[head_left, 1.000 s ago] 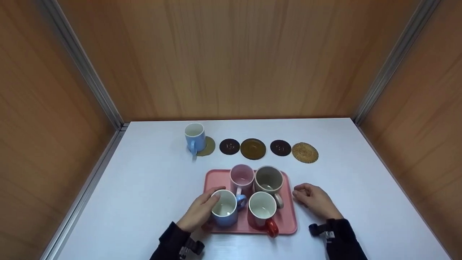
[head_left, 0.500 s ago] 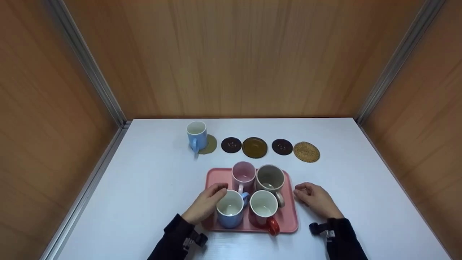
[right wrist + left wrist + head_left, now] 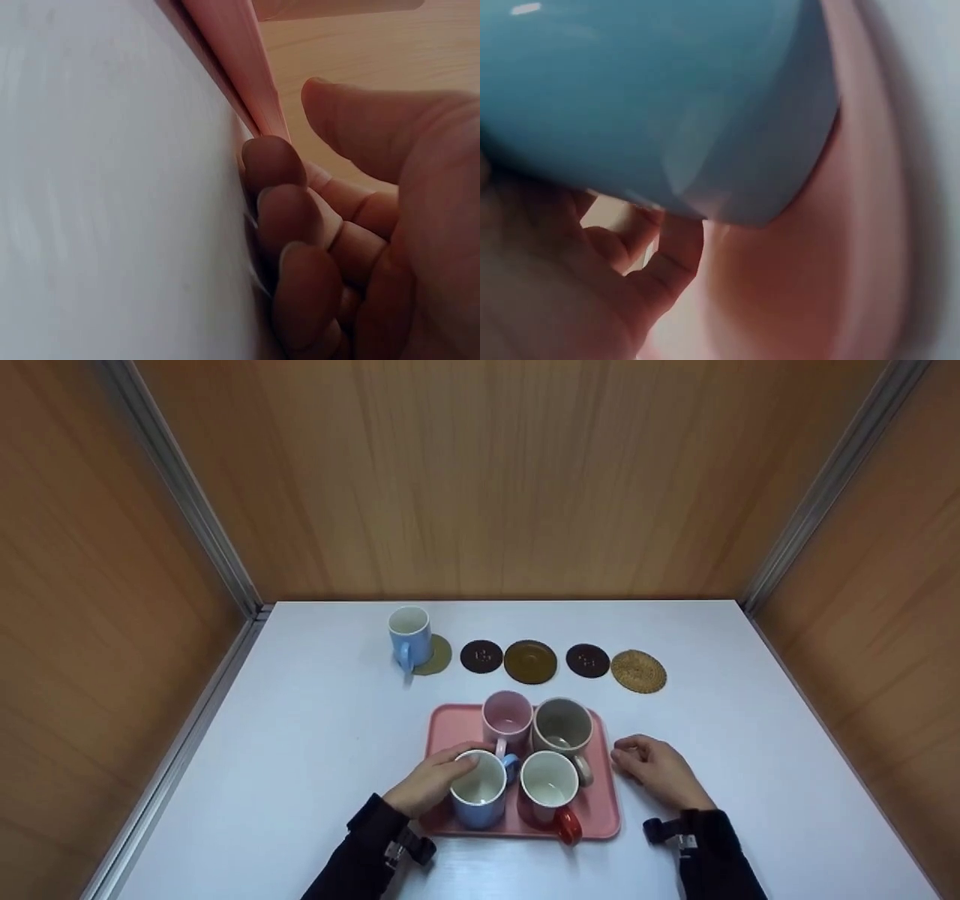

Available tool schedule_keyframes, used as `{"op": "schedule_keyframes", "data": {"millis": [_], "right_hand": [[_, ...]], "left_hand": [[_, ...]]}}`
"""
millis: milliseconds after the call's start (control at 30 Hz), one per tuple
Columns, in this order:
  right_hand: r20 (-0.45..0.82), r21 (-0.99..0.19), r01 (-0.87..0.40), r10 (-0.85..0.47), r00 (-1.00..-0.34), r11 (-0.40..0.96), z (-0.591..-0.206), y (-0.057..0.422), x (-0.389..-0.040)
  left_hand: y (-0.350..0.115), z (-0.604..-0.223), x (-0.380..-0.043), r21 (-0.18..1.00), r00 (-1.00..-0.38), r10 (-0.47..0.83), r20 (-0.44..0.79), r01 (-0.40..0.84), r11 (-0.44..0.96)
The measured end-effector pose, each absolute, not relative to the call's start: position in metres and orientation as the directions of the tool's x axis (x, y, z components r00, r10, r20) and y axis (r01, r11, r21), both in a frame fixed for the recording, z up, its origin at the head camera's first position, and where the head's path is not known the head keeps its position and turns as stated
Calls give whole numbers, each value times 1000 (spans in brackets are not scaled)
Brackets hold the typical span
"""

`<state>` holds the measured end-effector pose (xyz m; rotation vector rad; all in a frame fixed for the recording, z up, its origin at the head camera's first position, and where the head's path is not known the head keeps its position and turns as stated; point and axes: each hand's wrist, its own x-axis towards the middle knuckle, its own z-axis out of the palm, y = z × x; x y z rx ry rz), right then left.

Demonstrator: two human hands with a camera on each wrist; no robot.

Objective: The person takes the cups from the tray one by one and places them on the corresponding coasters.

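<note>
A light blue mug (image 3: pixel 478 810) with a pale inside stands at the near left of the pink tray (image 3: pixel 456 721). My left hand (image 3: pixel 429 784) grips it from the left, thumb over the rim and fingers round the far side. In the left wrist view, curled fingers (image 3: pixel 676 251) lie against the mug's wall. A pink mug (image 3: pixel 496 724), a grey-beige mug (image 3: pixel 543 744) and a white mug with a red handle (image 3: pixel 550 795) share the tray. Just right of the tray, my right hand (image 3: pixel 663 771) rests on the table, its fingers (image 3: pixel 291 225) loosely curled and holding nothing.
Behind the tray runs a row of round coasters: olive (image 3: pixel 441 656), dark brown (image 3: pixel 481 657), brown (image 3: pixel 530 662), another dark one (image 3: pixel 588 661) and woven tan (image 3: pixel 639 671). A second blue mug (image 3: pixel 411 646) stands partly over the olive coaster. Wooden panels (image 3: pixel 480 480) enclose the table.
The gripped blue mug has shifted slightly right on the tray. My left hand loosened on it half a second ago and now has its thumb over the rim again. The right hand stays put.
</note>
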<state>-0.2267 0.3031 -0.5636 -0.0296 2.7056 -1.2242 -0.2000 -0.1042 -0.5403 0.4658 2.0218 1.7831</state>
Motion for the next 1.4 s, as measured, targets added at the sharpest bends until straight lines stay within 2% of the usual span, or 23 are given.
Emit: {"op": "schedule_keyframes", "data": {"millis": [200,433,633,767,867,1033,1267,1400], "right_hand": [[-138,-743,46,-85,-987,667,-562,305,-228],[-131,-754,38,-94,-987,656,-565,305,-227],[-120,-747,22,-102,-988,664,-564,305,-228],[-123,-750,30,-95,-988,661,-564,305,-228],[-134,-750,37,-97,-986,660,-565,305,-228],[-150,-748,49,-96,-984,662,-565,304,-226],[-115,-765,25,-98,-988,643,-562,306,-227],[-109,-782,24,-99,-989,622,-564,304,-226]], "left_hand": [[-99,-541,-192,998,-901,434,-27,3,70],[-96,-541,-178,992,-954,299,-30,7,123],[-86,-542,-158,990,-997,51,49,55,129],[-74,-543,-148,987,-990,-111,85,68,144],[-70,-542,-145,985,-983,-156,93,69,156],[-79,-542,-148,978,-991,-103,90,68,199],[-96,-540,-183,997,-993,119,9,18,74],[-103,-538,-199,989,-979,201,19,48,140]]}}
